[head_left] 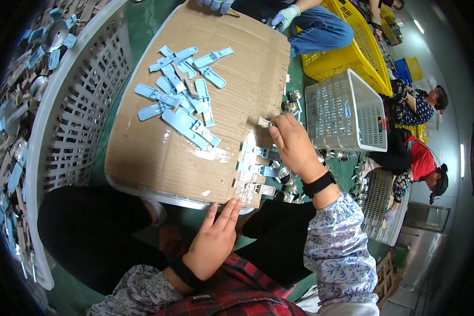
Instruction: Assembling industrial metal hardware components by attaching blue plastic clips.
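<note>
My right hand (295, 145) is over the right edge of a cardboard-covered board (142, 179). Its fingers are curled together on a small pale grey piece (264, 122) with a shiny end, mostly covered by the fingertips. My left hand (213, 245) holds nothing, its fingers stretched out and touching the board's near edge. Between the hands, along the right edge, lie several blue and grey plastic handles (258, 169) with metal parts. Left of the right hand, a loose pile of light-blue plastic handles (187, 95) covers the upper middle of the cardboard, a few grey-brown ones among them.
A white crate (84, 89) full of handles and metal parts stands at left. At right are a white crate (345, 110), a yellow crate (347, 42) and metal parts on the green floor. Across the board is a person's gloved hand (285, 17); other people sit farther right.
</note>
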`<state>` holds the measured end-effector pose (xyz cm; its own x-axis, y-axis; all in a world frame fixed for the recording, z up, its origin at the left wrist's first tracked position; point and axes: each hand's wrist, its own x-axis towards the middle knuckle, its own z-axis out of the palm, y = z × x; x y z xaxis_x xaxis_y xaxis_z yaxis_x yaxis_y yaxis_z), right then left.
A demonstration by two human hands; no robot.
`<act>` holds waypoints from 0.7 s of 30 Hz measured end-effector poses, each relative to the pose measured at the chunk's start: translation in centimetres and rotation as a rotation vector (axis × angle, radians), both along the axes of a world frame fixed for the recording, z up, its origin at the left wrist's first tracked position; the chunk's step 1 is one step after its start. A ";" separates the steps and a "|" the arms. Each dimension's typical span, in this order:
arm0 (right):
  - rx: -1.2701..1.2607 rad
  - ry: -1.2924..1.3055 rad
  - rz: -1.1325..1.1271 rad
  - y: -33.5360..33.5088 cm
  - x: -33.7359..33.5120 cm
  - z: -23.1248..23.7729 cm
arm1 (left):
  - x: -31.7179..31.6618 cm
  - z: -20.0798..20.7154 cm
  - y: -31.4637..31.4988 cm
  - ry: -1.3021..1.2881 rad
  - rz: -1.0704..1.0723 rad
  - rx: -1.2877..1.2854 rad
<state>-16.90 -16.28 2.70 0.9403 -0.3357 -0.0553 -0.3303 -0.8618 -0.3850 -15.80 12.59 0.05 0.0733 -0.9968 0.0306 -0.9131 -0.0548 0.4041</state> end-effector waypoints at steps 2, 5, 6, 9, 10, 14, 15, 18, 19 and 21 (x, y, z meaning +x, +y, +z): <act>-0.074 -0.049 0.077 0.2 0.1 -0.5 | 0.0 -0.1 -0.1 0.003 -0.004 0.013; 0.068 -0.187 0.053 0.7 0.5 -1.2 | 0.1 0.1 0.0 -0.007 -0.006 0.015; 0.071 -0.188 0.052 0.8 0.6 -1.1 | 0.1 0.1 0.1 -0.007 -0.005 0.018; 0.075 -0.117 0.031 0.9 0.7 -0.8 | 0.2 0.1 0.0 -0.007 -0.003 0.012; 0.057 -0.126 0.043 0.6 0.5 -1.1 | 0.2 0.2 0.0 0.006 -0.006 0.015; -0.004 -0.138 0.078 0.2 0.2 -1.9 | 0.0 0.0 -0.1 0.017 -0.003 0.012; -0.005 -0.138 0.077 0.2 0.1 -1.9 | 0.0 -0.1 -0.1 0.017 -0.004 0.011; -0.019 -0.156 0.097 0.3 0.3 -2.0 | 0.0 -0.1 -0.1 0.040 0.012 0.013; -0.026 -0.158 0.101 0.3 0.3 -2.1 | 0.0 0.0 -0.1 0.030 0.004 0.021; -0.035 -0.159 0.103 0.3 0.3 -2.1 | 0.1 0.1 -0.1 0.020 -0.006 0.028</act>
<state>-16.65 -15.97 0.55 0.9658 -0.2361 0.1070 -0.1767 -0.9017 -0.3945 -15.73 12.49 0.19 0.0675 -0.9977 0.0013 -0.9051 -0.0606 0.4207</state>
